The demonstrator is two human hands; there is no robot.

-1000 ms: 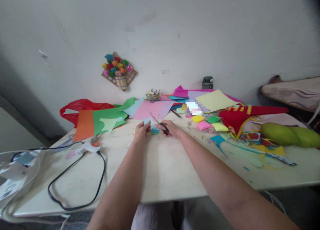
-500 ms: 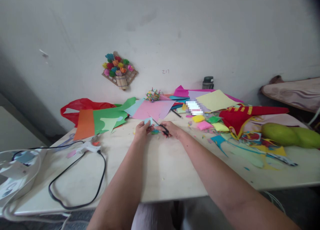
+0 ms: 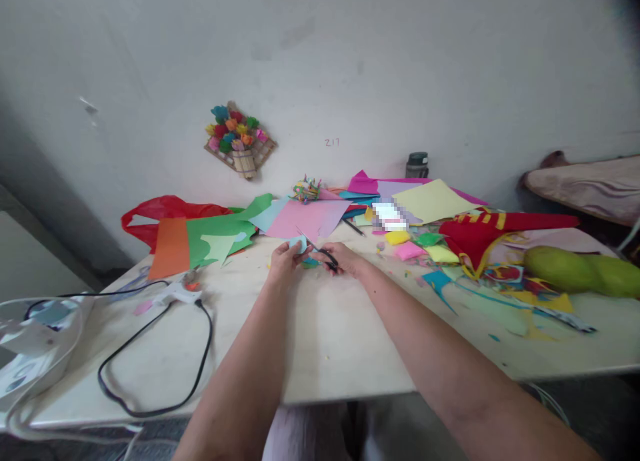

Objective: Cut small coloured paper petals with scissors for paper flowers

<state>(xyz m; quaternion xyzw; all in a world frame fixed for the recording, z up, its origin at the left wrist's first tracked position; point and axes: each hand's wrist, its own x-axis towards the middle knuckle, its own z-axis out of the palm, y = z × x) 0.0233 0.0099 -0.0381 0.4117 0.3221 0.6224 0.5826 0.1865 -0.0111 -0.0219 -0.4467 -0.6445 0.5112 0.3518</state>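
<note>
My left hand [image 3: 283, 261] pinches a small light-blue piece of paper [image 3: 299, 245] just above the pale table [image 3: 320, 341]. My right hand [image 3: 344, 258] is closed round the black handles of a pair of scissors [image 3: 319, 249]. Their blades point up and left and meet the paper's edge. A teal scrap [image 3: 310, 263] lies on the table between the two hands. Both forearms reach in from the bottom of the head view.
Coloured paper sheets [image 3: 305, 218] cover the back of the table, with an orange sheet [image 3: 171, 248] and a red bag [image 3: 163, 212] at left. A glue gun [image 3: 176, 292] with a black cable [image 3: 150, 354] lies at left. Red cloth [image 3: 480, 233] and green gourds [image 3: 580, 271] sit at right.
The scissor blades have come down and closed a little on the light-blue paper. Both hands stay in the same spot.
</note>
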